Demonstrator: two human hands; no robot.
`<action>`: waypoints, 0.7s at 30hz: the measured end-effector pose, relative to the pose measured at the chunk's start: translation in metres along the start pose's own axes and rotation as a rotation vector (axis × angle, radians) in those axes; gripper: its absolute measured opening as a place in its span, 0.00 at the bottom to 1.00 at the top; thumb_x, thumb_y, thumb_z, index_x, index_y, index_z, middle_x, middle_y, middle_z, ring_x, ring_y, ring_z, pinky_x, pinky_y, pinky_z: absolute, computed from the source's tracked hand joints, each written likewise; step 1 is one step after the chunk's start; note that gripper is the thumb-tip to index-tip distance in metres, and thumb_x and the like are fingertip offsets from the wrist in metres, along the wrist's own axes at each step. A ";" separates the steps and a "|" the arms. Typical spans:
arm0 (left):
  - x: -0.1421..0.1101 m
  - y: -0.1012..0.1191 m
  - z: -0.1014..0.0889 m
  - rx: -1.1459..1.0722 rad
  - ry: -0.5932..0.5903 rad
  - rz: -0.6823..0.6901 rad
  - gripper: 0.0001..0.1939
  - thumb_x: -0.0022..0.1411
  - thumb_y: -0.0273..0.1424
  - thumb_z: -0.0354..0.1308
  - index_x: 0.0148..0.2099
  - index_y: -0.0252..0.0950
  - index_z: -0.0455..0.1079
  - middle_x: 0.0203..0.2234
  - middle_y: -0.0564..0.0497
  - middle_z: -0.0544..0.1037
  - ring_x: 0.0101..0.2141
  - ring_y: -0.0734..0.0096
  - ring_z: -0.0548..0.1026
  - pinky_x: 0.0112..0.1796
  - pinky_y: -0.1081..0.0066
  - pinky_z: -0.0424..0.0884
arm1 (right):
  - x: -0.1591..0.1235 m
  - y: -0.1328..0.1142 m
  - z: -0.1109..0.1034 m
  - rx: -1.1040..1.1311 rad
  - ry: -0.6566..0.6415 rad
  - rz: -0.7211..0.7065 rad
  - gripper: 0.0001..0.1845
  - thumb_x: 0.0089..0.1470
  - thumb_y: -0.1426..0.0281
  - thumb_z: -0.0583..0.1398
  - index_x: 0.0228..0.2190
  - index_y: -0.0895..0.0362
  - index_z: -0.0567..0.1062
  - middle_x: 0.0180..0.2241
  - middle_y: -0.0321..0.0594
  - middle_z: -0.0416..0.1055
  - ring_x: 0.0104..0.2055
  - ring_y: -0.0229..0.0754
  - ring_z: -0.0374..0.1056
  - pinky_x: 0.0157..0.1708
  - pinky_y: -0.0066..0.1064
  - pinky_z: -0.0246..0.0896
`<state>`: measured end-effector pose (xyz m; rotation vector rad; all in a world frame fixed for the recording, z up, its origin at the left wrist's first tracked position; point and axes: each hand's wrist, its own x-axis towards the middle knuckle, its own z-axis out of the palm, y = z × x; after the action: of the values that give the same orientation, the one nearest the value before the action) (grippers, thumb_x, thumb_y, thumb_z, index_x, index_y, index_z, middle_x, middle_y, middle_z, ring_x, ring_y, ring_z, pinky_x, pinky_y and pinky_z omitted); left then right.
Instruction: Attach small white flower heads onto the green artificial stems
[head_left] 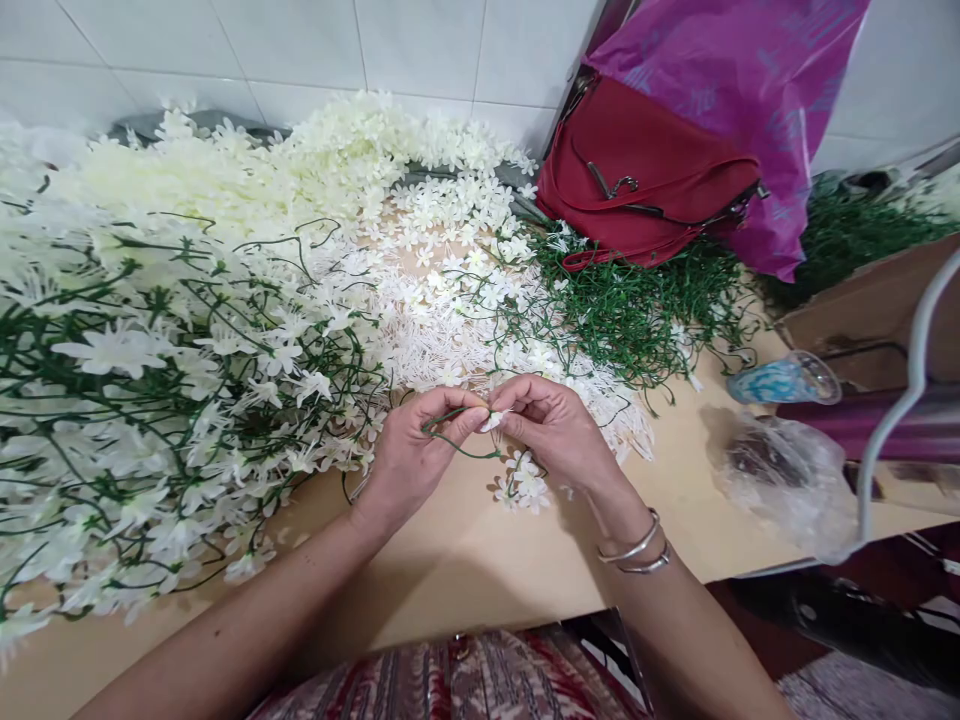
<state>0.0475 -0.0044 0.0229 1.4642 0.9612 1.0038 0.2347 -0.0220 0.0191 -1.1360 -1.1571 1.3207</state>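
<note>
My left hand (420,440) pinches a thin green plastic stem (471,455) that loops below the fingertips. Close against it, my right hand (553,425) is closed on a small white artificial flower (493,420) at the stem's end. The fingertips of both hands almost meet there. Under my right hand, a few white blossoms (525,482) hang or lie near the stem; which one I cannot tell. Just beyond my hands spread many loose white flower pieces (427,330). To the left rises a large heap of finished-looking white flowers on green stems (150,370).
Cream petals (247,190) are piled along the tiled wall. Green stems (637,310) lie at back right beneath a red handbag (645,170) and purple plastic bag (735,80). A plastic cup (784,382), clear bag (780,470) and white curved bar (892,430) stand at right.
</note>
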 end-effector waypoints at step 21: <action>0.004 0.009 -0.037 0.340 -0.620 0.007 0.16 0.62 0.21 0.61 0.51 0.37 0.75 0.43 0.44 0.83 0.33 0.67 0.85 0.36 0.70 0.79 | -0.001 -0.002 -0.026 -0.714 -0.020 -0.266 0.06 0.62 0.72 0.64 0.33 0.50 0.78 0.36 0.38 0.77 0.42 0.46 0.70 0.44 0.39 0.63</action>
<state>0.0139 0.0106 0.0352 1.9051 0.6824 0.3437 0.2610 -0.0214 0.0185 -1.3957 -1.8001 0.7186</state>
